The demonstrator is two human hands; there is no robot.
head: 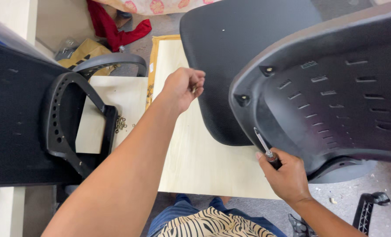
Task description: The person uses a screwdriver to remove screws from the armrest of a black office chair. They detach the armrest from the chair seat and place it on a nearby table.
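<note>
My right hand (286, 175) grips a screwdriver (263, 144) by its dark handle, the metal shaft pointing up toward the underside of a black plastic chair seat (336, 96). The seat's underside shows two screw holes (268, 70) near its left rim. My left hand (183, 87) is closed into a fist above a pale wooden board (195, 153), with what looks like a small screw pinched in the fingers. A black mesh chair back (230, 52) lies behind the seat.
A black armrest bracket (68, 123) and another mesh panel (11, 114) lie at the left. Several loose brass screws (121, 124) sit on the board. Red cloth (112, 26) and a brown bag (86, 52) lie at the back. A black chair part (366, 208) is on the floor.
</note>
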